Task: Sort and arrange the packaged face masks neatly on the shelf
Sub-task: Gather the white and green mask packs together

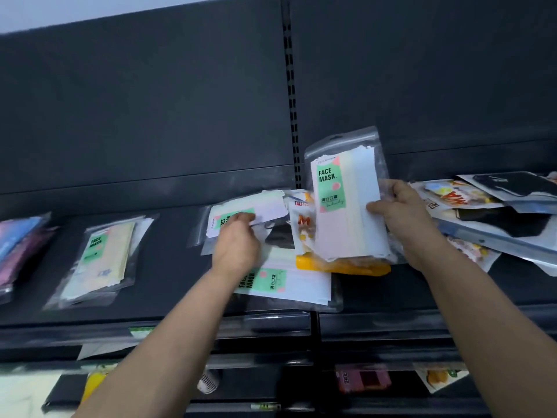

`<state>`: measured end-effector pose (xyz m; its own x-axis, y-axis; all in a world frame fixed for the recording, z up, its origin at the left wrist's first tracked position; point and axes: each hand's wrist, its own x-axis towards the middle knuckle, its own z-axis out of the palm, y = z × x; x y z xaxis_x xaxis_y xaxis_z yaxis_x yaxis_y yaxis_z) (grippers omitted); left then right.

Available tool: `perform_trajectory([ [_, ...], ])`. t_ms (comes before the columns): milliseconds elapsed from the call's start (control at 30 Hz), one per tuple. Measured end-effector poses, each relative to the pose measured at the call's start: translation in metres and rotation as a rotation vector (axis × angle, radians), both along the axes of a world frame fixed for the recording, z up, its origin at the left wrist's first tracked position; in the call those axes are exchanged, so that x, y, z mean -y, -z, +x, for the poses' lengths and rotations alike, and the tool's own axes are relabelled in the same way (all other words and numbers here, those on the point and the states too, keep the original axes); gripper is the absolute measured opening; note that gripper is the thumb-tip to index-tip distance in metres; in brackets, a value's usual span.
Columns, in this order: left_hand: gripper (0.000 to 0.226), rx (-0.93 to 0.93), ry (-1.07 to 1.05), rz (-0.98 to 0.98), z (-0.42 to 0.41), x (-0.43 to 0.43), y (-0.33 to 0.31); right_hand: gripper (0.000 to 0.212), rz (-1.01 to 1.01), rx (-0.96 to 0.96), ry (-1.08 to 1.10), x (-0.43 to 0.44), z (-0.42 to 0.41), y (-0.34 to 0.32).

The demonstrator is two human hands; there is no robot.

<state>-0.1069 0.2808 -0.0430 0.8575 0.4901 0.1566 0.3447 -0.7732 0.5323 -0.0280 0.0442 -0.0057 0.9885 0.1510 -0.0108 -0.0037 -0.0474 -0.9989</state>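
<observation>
My right hand (398, 212) grips the right edge of a clear face mask pack (346, 203) with a green label, held upright above the dark shelf (168, 260). My left hand (238, 239) pinches the corner of a second green-label pack (250, 212) lying flat at the shelf's middle. A third pack of that kind (289, 285) lies below my left wrist near the front edge. A neat stack of the same packs (99, 260) sits further left. A yellow and orange pack (340, 267) lies under the upright one.
Pink and blue packs (18, 245) lie at the far left. A jumbled heap of black and patterned mask packs (497, 215) fills the right part of the shelf. The slotted upright (292, 104) splits the dark back panel. Lower shelves hold more packs (361, 381).
</observation>
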Motion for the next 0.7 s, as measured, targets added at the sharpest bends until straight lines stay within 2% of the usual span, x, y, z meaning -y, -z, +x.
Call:
perform_trajectory([
  [100,0.043,-0.211,-0.003,0.098,-0.011,-0.037,0.007,0.032,-0.051,-0.045,-0.105,-0.020,-0.007,0.008],
  [233,0.032,-0.198,-0.139,0.160,-0.011,-0.053,0.006,0.027,-0.084,-0.055,-0.172,-0.044,-0.015,0.016],
  [300,0.029,-0.172,-0.219,-0.041,-0.003,-0.054,0.004,0.026,-0.112,-0.036,-0.161,-0.052,-0.017,0.019],
  [400,0.021,-0.067,-0.345,-0.579,0.007,-0.057,0.004,0.028,-0.140,-0.009,-0.151,-0.062,-0.021,0.021],
  [467,0.014,0.029,-0.400,-0.837,0.011,-0.058,0.002,0.029,-0.154,0.004,-0.154,-0.067,-0.023,0.019],
  [600,0.011,0.196,-0.416,-1.196,0.025,-0.060,-0.006,0.026,-0.145,0.014,-0.120,-0.077,-0.020,0.018],
  [700,0.016,0.343,-0.473,-1.337,0.035,-0.062,-0.003,0.026,-0.125,0.002,-0.097,-0.082,-0.020,0.019],
])
